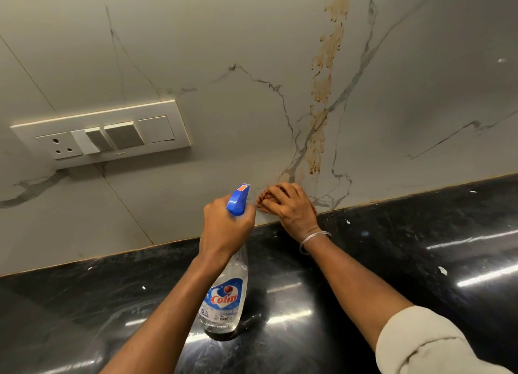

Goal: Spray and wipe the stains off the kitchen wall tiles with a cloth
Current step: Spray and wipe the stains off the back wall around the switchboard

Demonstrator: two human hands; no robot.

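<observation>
My left hand (pixel 227 228) gripping the spray bottle (pixel 224 298), right hand (pixel 291 205) clutching the cloth (pixel 265 195) against wall tiles (pixel 224 51), stain streak (pixel 325 79) above, switchboard (pixel 106 134) left.

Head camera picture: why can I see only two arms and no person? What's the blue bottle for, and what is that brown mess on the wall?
The camera sits on the person's head and looks down, so you see only their arms, just as you see your own. The left hand grips a clear spray bottle by its neck; its blue top squirts cleaner. The right hand presses a bunched brownish cloth against the wall tiles, low down, just above the black counter. The brown mess is a stain running down the tiles above the cloth, not yet wiped off. On the left, a white switch panel is set in the wall.
</observation>
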